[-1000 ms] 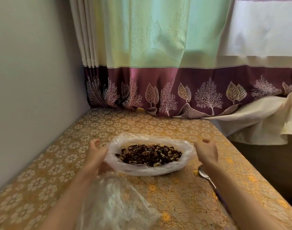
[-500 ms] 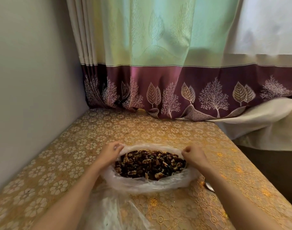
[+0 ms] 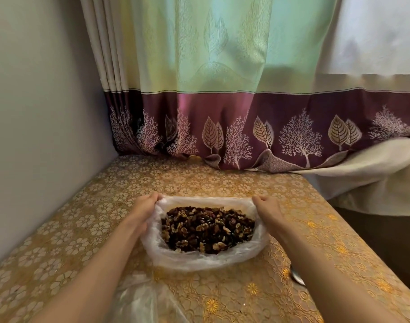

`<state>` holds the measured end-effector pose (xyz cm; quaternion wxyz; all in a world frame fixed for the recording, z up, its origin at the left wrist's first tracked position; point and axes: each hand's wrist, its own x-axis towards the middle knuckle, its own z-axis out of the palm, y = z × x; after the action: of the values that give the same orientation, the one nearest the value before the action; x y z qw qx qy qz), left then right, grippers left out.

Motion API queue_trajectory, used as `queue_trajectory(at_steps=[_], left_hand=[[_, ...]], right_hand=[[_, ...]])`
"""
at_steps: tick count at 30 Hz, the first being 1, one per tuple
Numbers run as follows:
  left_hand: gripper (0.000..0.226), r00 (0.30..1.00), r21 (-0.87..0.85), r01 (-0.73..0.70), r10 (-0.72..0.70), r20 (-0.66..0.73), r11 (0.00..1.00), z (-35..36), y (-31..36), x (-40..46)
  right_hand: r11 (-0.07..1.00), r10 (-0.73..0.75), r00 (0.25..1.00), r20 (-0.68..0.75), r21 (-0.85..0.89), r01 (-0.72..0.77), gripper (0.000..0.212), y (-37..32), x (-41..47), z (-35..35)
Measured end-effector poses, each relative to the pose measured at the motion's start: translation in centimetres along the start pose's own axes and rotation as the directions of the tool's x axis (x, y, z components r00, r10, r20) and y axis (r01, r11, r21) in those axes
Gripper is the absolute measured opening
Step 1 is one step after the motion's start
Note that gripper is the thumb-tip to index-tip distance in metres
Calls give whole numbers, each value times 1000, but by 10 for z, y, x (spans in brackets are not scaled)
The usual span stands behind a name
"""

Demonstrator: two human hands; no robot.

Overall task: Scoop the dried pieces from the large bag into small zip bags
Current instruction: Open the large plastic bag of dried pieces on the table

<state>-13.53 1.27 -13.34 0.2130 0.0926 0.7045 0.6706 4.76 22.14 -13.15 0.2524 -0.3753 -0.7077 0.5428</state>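
Both your hands grip the rim of the large bag [image 3: 199, 259]: your left hand [image 3: 142, 209] pinches its far left corner, your right hand [image 3: 268, 209] its far right corner, holding the mouth wide. It sits mid-table, thin crinkled clear plastic around a heap of dark brown and tan dried pieces [image 3: 207, 229]. More clear plastic [image 3: 141, 301] lies nearer you, and a metal spoon [image 3: 297, 277] peeks beside your right forearm. Your table [image 3: 82, 229] wears a gold floral lace cloth; a green and plum curtain [image 3: 211, 89] hangs behind.
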Motion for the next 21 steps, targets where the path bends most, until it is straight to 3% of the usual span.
queue_trajectory(at_steps=[3,6,7,11,14,17,21], left_hand=[[22,988,270,-155,153,29,950,-3,3,0],[38,973,337,-228,229,39,913,-10,5,-13],[39,960,381,-266,279,21,885,-12,5,-19],[33,898,521,-399,436,56,755,-29,0,-51],[28,893,605,-430,415,176,670,-46,-5,-83],[29,894,686,-447,308,325,574,-64,-17,-115],[62,870,766,-489,168,463,417,-85,-40,-148]], right_hand=[[989,-80,995,-53,-132,72,37,3,-1,1],[918,-209,976,-63,-358,174,20,2,-12,-1],[879,-266,961,-78,-430,209,26,2,-18,-2],[736,-556,828,-72,-505,450,32,-4,-56,-1],[634,-674,736,65,-460,621,28,-6,-94,9],[582,-673,676,300,-350,734,25,3,-135,21],[459,-565,516,644,-274,845,38,19,-179,40]])
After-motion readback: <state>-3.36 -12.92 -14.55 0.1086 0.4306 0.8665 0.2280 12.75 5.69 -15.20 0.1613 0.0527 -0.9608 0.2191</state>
